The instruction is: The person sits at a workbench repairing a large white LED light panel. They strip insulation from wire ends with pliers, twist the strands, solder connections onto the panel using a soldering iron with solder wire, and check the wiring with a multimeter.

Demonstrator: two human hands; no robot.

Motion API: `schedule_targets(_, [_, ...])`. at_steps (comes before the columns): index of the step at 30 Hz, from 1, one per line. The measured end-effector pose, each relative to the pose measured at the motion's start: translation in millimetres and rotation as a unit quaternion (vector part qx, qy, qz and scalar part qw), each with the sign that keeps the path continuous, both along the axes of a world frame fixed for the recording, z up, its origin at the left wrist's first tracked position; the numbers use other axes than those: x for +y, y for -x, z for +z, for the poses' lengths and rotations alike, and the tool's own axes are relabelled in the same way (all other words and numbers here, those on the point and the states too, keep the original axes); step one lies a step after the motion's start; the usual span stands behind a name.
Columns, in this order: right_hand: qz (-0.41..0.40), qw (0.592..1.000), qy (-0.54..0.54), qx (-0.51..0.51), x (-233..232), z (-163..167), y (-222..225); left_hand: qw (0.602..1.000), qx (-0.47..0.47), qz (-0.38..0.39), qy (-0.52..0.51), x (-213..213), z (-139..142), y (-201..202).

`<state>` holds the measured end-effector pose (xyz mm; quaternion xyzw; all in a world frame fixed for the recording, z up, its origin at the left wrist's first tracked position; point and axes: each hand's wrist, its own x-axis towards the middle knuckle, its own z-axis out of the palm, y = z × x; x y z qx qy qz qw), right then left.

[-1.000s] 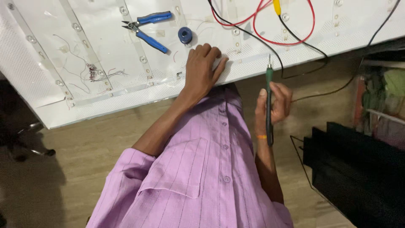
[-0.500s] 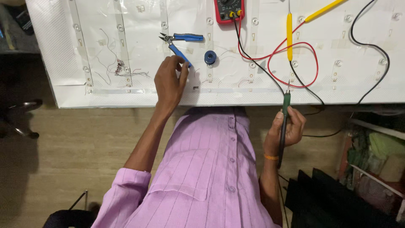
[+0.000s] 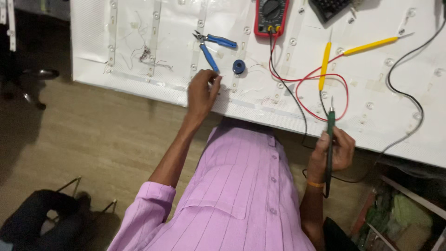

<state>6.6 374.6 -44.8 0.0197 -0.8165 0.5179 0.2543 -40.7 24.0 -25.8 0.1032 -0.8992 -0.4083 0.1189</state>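
Note:
My left hand (image 3: 202,90) rests on the white panel (image 3: 371,83), fingers pinched on a thin wire end just below the blue-handled cutters (image 3: 211,46). A small blue spool (image 3: 239,66) lies to its right. My right hand (image 3: 335,149) is closed around a green soldering iron (image 3: 330,139), tip up, at the panel's near edge. A red multimeter (image 3: 272,16) sits at the top, its yellow probes (image 3: 324,65) and red and black leads spread over the panel.
LED strips with round lenses run across the panel. Wire scraps (image 3: 144,53) lie at the left. A dark keyboard corner (image 3: 330,7) shows at the top. Wooden floor (image 3: 107,139) lies below, with a chair base at far left and cluttered shelves (image 3: 404,214) at lower right.
The view has shifted, so the panel sits further right. My left hand has moved from flat on the panel to pinching near the cutters. My right hand still holds the iron.

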Motion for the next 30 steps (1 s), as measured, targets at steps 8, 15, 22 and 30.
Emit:
schedule_targets(8, [0.085,0.995,-0.050,0.002,13,-15,20,0.988,-0.017,-0.132,-0.084,77,-7,-54])
schedule_targets(15, [0.121,0.990,-0.072,-0.006,-9,-13,25,0.988,-0.016,-0.116,-0.104,69,-4,-76])
schedule_targets(22, [0.135,0.988,-0.069,-0.013,-39,-15,19,0.995,-0.013,-0.073,-0.074,13,-2,-74])
schedule_targets(30, [0.099,0.993,-0.053,-0.029,-82,-25,5,0.999,-0.005,0.047,-0.020,-87,-9,-63])
